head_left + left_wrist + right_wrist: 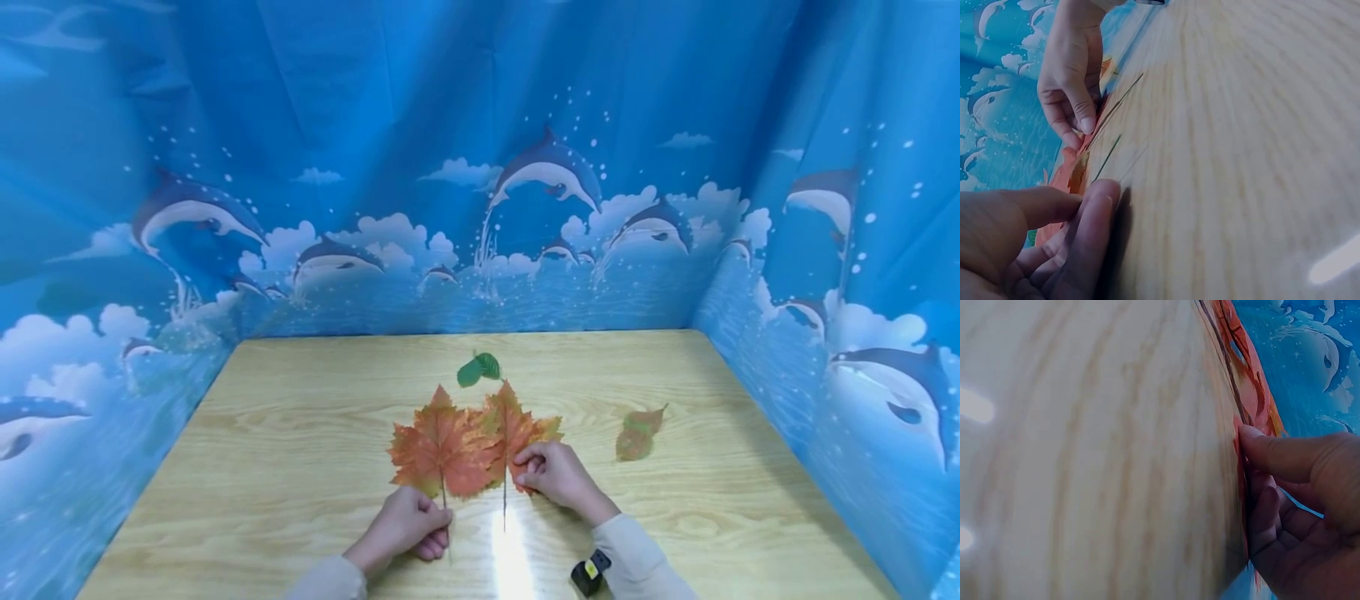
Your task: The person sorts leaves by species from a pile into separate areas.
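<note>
Two large orange maple leaves lie side by side on the wooden table, their edges overlapping. My left hand (408, 523) pinches the thin stem of the left maple leaf (431, 450) between thumb and fingers; the stem's tip sticks out past the fingertips in the left wrist view. With thumb and forefinger, my right hand (553, 475) pinches the lower right edge of the right maple leaf (508, 425). That leaf's dark stem (505, 508) points toward me. The right wrist view shows the thumb on the leaf's red edge, close to the tabletop.
Small green leaves (478, 369) lie just beyond the maple leaves. To the right rest small reddish-green leaves (640, 433). The wooden table (300, 417) is bordered at the back and sides by a blue dolphin-print curtain (420, 125). A black device (590, 573) is at the right wrist.
</note>
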A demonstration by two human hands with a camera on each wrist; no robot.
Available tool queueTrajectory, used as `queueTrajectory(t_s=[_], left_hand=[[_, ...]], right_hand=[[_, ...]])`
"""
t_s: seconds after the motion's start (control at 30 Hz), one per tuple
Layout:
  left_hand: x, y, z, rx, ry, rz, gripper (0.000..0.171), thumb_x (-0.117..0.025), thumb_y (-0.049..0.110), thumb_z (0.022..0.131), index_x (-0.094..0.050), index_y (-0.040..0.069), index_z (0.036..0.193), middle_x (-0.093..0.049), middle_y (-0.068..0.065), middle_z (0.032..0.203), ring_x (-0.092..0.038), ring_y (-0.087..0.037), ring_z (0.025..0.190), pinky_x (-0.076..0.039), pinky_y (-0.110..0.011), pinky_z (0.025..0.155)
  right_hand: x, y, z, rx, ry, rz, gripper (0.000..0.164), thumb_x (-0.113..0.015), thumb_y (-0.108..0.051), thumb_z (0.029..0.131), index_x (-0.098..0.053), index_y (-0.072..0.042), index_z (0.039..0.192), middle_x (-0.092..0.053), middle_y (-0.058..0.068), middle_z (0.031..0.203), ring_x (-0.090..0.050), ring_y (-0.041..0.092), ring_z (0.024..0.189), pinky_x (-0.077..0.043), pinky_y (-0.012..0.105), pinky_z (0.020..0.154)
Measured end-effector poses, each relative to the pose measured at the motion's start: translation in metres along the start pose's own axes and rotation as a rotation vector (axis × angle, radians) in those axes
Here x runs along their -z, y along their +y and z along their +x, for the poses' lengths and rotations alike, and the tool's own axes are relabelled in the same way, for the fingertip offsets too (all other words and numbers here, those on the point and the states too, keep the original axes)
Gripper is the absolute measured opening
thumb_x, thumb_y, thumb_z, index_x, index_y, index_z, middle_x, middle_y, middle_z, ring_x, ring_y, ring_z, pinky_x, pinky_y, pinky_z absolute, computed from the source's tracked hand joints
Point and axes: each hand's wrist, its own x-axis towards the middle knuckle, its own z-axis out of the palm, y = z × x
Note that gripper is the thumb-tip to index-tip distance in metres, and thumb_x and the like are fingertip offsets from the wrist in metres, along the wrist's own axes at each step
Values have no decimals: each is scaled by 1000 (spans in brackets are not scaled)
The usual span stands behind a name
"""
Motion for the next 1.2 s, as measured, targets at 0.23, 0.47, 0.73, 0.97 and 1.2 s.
queueTrajectory(t_s=[0.23, 0.47, 0.73, 0.97, 1.2], left_hand=[[2, 0, 3, 32, -30, -10, 22, -66, 11, 89, -66, -3, 72, -66, -7, 59, -62, -9, 48, -55, -27, 50], [2, 2, 4, 42, -36, 2, 20, -67, 10, 88, -66, -2, 72, -66, -7, 59, -62, -10, 47, -55, -28, 49], [3, 5, 5, 49, -48, 14, 20, -68, 9, 87, -66, -2, 72, -66, -8, 58, -62, -11, 47, -55, -28, 49], [4, 9, 2, 33, -51, 20, 19, -68, 10, 87, -66, -3, 73, -66, -9, 59, -62, -10, 47, -54, -27, 49], [3, 9, 0, 38, -37, 30, 18, -68, 9, 87, -66, -3, 74, -66, -9, 60, -63, -11, 49, -55, -28, 50]], right_hand=[[2, 1, 1, 34, -24, -23, 15, -77, -4, 79, -70, -2, 92, -58, -2, 70, -52, 5, 59, -45, 21, 53], [3, 2, 2, 37, -32, -29, 16, -77, -5, 78, -70, -2, 92, -58, -2, 69, -52, 6, 59, -45, 21, 53], [3, 1, 1, 44, -34, -16, 16, -78, -5, 78, -70, -2, 92, -58, -2, 69, -51, 6, 58, -45, 22, 52], [2, 2, 1, 44, -29, -21, 15, -77, -3, 78, -70, -2, 92, -58, -1, 69, -51, 6, 59, -45, 21, 52], [3, 1, 1, 53, -29, -33, 16, -76, -2, 79, -69, -2, 93, -58, -2, 70, -50, 4, 58, -45, 20, 53]])
